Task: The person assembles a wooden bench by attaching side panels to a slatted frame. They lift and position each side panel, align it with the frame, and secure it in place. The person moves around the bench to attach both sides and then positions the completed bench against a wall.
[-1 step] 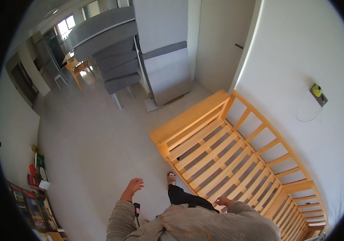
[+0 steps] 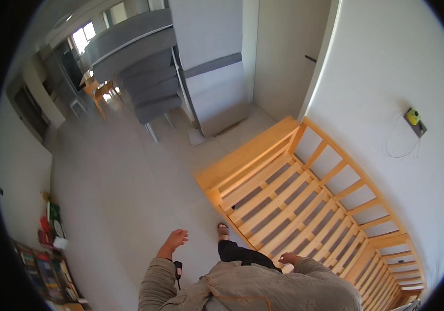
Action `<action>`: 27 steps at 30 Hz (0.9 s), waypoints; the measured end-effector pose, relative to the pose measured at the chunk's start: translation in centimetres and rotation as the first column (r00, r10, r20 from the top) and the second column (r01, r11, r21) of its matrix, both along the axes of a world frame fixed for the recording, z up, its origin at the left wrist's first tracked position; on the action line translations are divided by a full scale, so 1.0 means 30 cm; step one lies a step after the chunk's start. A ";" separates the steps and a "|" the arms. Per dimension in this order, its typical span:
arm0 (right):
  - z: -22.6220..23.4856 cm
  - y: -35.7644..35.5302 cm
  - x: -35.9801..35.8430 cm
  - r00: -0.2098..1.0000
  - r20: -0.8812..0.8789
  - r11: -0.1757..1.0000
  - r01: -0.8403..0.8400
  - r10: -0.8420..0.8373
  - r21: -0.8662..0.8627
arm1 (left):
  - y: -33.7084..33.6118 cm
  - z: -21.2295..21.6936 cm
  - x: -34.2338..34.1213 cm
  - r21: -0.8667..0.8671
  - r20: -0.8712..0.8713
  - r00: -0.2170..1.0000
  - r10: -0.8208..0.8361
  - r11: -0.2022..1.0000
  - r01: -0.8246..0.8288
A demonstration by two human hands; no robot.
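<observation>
My left hand hangs over the grey floor, palm toward my body, fingers loosely bent and slightly apart, with nothing in it. Close to my body, my right hand is beside the near part of a wooden sofa frame. Its fingers are partly seen and loosely bent, and no object shows in them; I cannot tell whether it touches the slats. The frame has a slatted seat, a barred back against the wall and a broad flat armrest at its far end. A small dark device on a cord hangs by my left forearm.
Grey cushions are stacked on a white-legged support ahead, with larger pads leaning beside them near a door. A bookshelf stands at the lower left. Wooden chairs are farther back. My sandalled foot is next to the frame.
The room has shifted very slightly in the view, the sofa frame a little to the right. Both hands stay in nearly the same place, holding nothing visible.
</observation>
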State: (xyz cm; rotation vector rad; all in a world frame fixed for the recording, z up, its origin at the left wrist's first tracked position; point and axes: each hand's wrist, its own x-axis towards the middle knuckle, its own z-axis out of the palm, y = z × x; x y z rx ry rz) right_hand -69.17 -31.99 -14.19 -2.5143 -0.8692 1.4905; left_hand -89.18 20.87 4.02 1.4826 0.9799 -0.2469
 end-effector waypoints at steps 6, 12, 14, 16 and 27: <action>-0.021 0.744 0.400 0.968 0.143 0.963 0.177 -0.208 0.203 | 0.625 0.072 0.363 0.090 -0.122 0.988 -0.097 0.990 0.108; 0.275 1.239 0.705 0.835 0.054 0.775 0.482 -0.548 0.408 | 1.151 -0.026 0.654 0.081 -0.228 0.974 0.001 0.997 0.018; 0.220 1.291 0.763 0.765 0.066 0.723 0.572 -0.640 0.386 | 1.320 -0.082 0.786 -0.050 -0.310 0.947 -0.085 0.996 0.073; 0.117 1.325 0.785 0.691 0.119 0.680 0.640 -0.713 0.357 | 1.519 -0.162 0.972 -0.078 -0.306 0.928 -0.212 0.977 0.198; 0.199 1.918 0.548 -0.052 -0.073 -0.040 0.987 -0.996 -0.158 | 1.917 -0.288 2.074 0.062 -0.120 0.757 -0.643 0.756 0.652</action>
